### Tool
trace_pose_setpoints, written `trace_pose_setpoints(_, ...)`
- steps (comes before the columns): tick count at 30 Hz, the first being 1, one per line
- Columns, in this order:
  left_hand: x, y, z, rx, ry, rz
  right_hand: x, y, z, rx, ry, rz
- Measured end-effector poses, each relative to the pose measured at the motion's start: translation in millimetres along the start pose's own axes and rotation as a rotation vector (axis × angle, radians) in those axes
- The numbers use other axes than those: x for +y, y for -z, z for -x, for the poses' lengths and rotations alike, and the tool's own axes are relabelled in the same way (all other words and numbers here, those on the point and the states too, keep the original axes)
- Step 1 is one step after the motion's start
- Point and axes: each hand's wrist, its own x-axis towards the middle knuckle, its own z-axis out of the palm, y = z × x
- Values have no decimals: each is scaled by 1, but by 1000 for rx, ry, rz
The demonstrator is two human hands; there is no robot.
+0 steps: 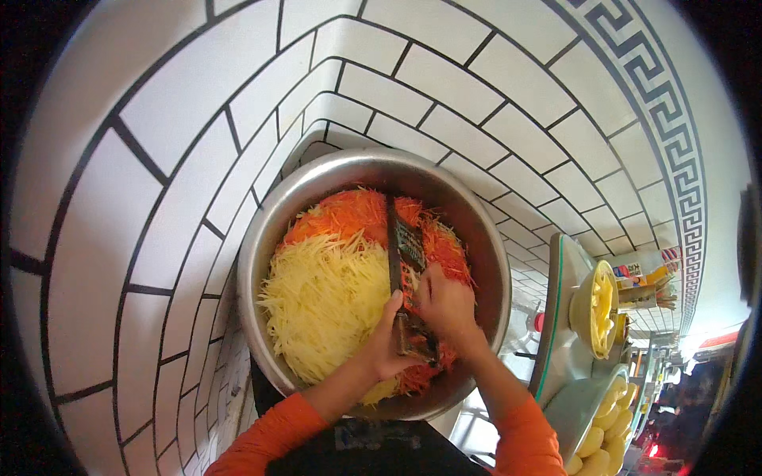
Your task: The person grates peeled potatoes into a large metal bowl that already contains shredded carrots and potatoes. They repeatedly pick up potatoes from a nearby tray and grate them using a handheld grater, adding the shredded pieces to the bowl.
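Note:
A flat, dark-framed grater (408, 244) leans inside a large round metal pot (333, 163). My left hand (390, 351) grips the grater's lower end, with the thumb along its edge. Fingers curled, my right hand (446, 303) presses against the grater's face; what it holds is mostly hidden, though a pale bit shows by the fingers. Pale yellow shreds (327, 297) are heaped at the pot's left. Orange shreds (345, 214) lie behind them, and redder-orange shreds (443, 250) are to the right of and beneath the grater.
White tiled walls (446, 89) meet in a corner behind the pot. At right, a glass-topped table (550, 315) carries a bowl of yellow pieces (602, 306). Nearer, a pale green basin (571, 404) holds several peeled potatoes (601, 440). A red-capped bottle (536, 322) stands near the table edge.

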Motion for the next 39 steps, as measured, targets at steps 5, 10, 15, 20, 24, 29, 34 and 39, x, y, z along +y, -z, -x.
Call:
trace_pose_setpoints(5, 22, -17, 4, 40, 272, 356, -16, 9, 23, 20, -54, 83)
trace_pose_setpoints(10, 14, -18, 5, -43, -78, 1, 33, -43, -54, 19, -201, 3)
trace_pose_setpoints(15, 17, -6, 0, -103, 271, 392, 63, -61, -55, 67, -53, -482)
trace_pose_setpoints(20, -1, 3, -11, -12, 128, 220, 52, -36, -47, -248, -286, -641)
trace_pose_setpoints(24, 23, -21, -3, -128, 221, 400, 49, -13, -60, -322, -281, -510)
trace_pose_setpoints(29, 21, -26, -7, -240, 221, 414, 47, 36, -32, -148, -327, -665)
trace_pose_setpoints(34, 23, -14, 1, -198, 211, 374, 53, 150, 19, 369, -551, -457)
trace_pose_setpoints(39, 24, -25, 5, -299, 257, 377, 102, 236, 74, 812, -904, 163)
